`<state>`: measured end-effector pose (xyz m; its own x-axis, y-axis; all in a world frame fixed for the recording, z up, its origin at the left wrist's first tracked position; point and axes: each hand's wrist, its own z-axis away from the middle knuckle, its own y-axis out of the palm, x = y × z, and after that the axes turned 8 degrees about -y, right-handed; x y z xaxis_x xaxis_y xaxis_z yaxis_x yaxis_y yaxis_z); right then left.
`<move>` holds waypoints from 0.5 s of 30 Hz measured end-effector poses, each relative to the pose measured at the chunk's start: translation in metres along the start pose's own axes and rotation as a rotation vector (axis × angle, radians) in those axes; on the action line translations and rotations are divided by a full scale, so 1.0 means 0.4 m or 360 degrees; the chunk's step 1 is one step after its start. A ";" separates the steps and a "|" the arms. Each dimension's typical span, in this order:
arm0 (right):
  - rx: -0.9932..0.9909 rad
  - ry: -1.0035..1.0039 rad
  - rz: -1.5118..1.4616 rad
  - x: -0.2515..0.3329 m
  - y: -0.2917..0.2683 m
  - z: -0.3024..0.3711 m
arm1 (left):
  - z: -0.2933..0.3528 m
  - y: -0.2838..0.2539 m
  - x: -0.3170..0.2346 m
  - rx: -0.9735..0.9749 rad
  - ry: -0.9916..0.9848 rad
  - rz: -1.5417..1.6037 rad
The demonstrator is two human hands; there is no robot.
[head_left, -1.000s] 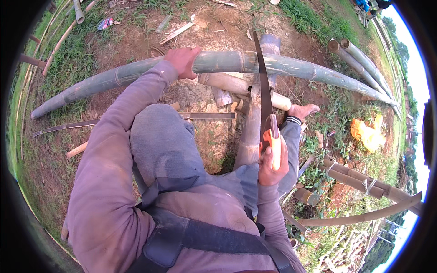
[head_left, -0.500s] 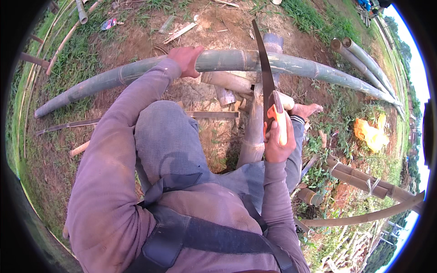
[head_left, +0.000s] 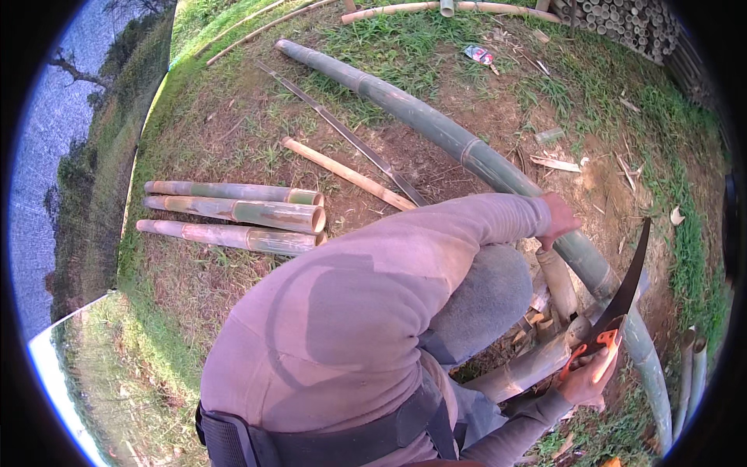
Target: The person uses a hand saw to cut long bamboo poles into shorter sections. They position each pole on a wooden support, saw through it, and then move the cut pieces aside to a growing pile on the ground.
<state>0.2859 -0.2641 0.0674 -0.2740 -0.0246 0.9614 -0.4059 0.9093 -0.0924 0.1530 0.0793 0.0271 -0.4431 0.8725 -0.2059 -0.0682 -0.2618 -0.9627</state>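
A long green bamboo pole (head_left: 436, 128) runs from the far left down to the lower right, in front of my knee. My left hand (head_left: 559, 219) is closed over it, its fingers partly hidden on the far side. In my right hand (head_left: 590, 378) is the orange handle of a hand saw (head_left: 629, 282). The saw's dark, curved blade points up and away, crossing over the pole; whether its teeth touch the bamboo I cannot tell. Beneath the pole are a thick bamboo post (head_left: 520, 371) and a shorter bamboo piece (head_left: 557, 284).
Three cut bamboo lengths (head_left: 233, 210) lie side by side on the ground at left. A thin bamboo stick (head_left: 346, 173) and a long flat dark strip (head_left: 342, 128) lie between them and the pole. Stacked bamboo (head_left: 622, 23) stands at the far right.
The view has swung to the left, bringing the three cut bamboo lengths and the far stack into sight. My left hand stays on the pole, and the saw remains in my right hand.
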 end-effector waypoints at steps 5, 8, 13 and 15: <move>0.0119 -0.0918 0.1122 -0.065 -0.039 0.045 | 0.067 -0.007 0.011 -0.0019 -0.0157 0.0053; 0.0315 -0.0487 0.0005 -0.047 -0.014 0.077 | 0.007 0.016 -0.003 -0.0056 -0.0067 0.0055; 0.0098 -0.0351 0.0317 0.027 0.066 0.028 | 0.052 -0.030 0.004 -0.0027 -0.0234 -0.0035; 0.0070 -0.0499 0.0400 0.009 0.056 0.018 | 0.037 -0.044 -0.011 0.0040 -0.0239 -0.0072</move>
<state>0.2697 -0.2469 0.0670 -0.6195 0.0645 0.7824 -0.3272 0.8847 -0.3320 0.1429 0.0739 0.0475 -0.5675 0.8128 -0.1319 -0.1126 -0.2353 -0.9654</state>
